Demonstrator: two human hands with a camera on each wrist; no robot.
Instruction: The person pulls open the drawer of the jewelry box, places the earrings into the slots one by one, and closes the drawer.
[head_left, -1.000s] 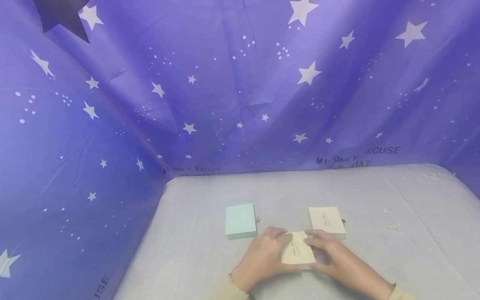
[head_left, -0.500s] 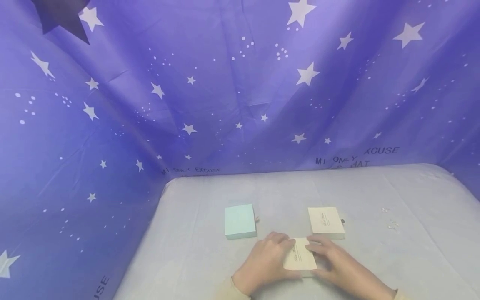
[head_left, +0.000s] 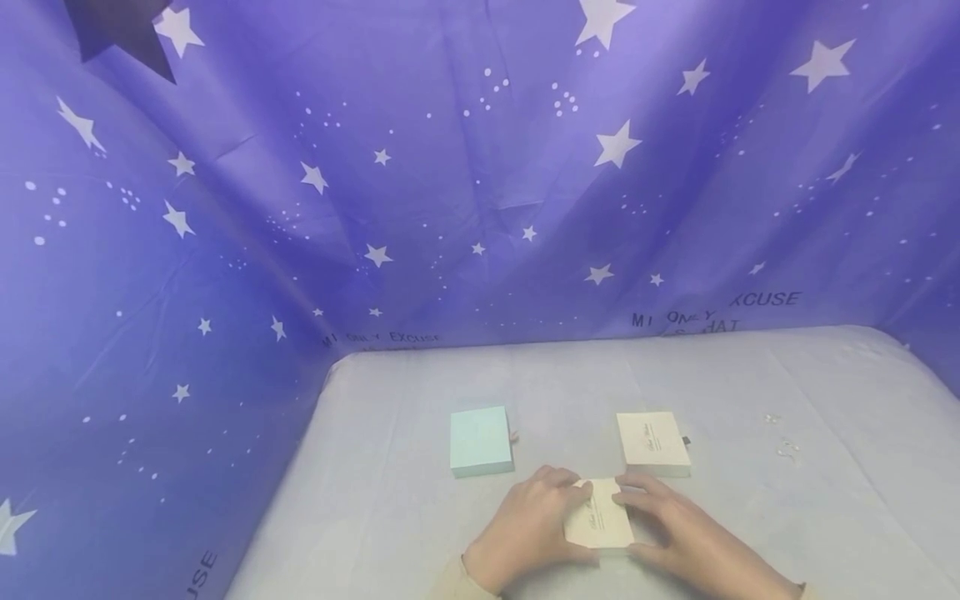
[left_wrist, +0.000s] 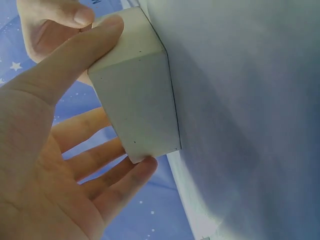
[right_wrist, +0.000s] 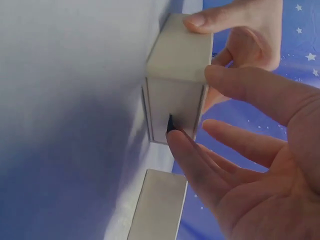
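A small cream drawer box (head_left: 606, 518) with dark lettering on top lies between both hands on the table. My left hand (head_left: 528, 521) grips its left part, thumb along the near side and fingers at the far side; in the left wrist view the thumb presses the box (left_wrist: 132, 100). My right hand (head_left: 675, 521) holds the right end, thumb at the near corner and fingers toward the far corner. In the right wrist view, a fingertip touches the black pull tab (right_wrist: 170, 123) on the end face. The drawer looks closed.
Behind the hands stands a second cream box (head_left: 654, 442) with a dark tab. A mint-green box (head_left: 481, 442) with a ribbon tab is at the left. Small shiny pieces (head_left: 787, 450) lie far right on the pale cloth-covered table (head_left: 405, 533). A starry purple curtain (head_left: 480, 167) encloses it.
Both hands and the cream box between them have shifted a little toward the person, mostly in the first half second. The other boxes and the shiny pieces have stayed put.
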